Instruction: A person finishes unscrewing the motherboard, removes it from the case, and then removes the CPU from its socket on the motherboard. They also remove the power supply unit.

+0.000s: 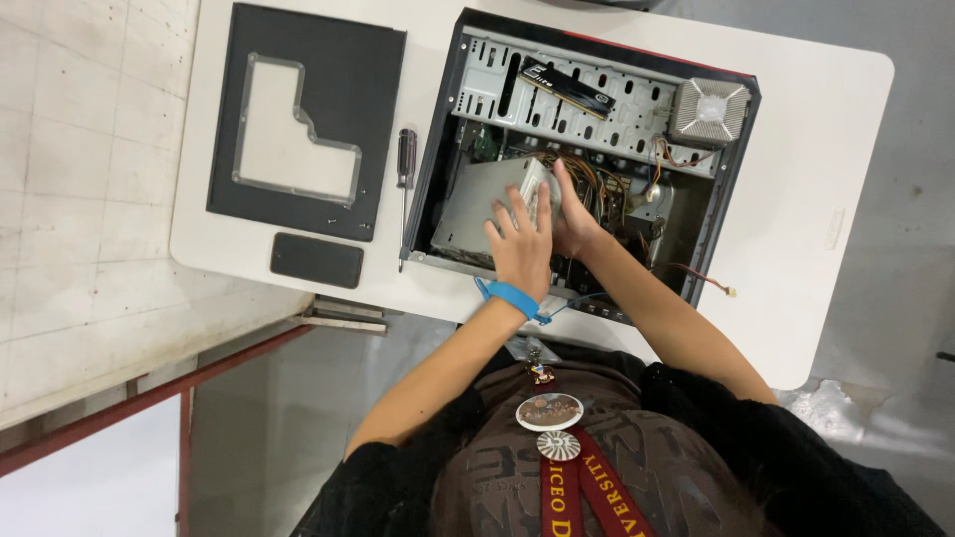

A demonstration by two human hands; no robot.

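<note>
Nearby, screwdriver (406,171) beside open case (741,149)

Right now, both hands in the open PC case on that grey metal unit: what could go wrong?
1. The left hand and right hand work the grey metal unit beside a tangle of loose wires; a pull may snag them.
2. The screwdriver lies near the open case; a knock could roll it.
3. A memory stick lies loose across the drive cage; jolting the case might slide it.
</note>
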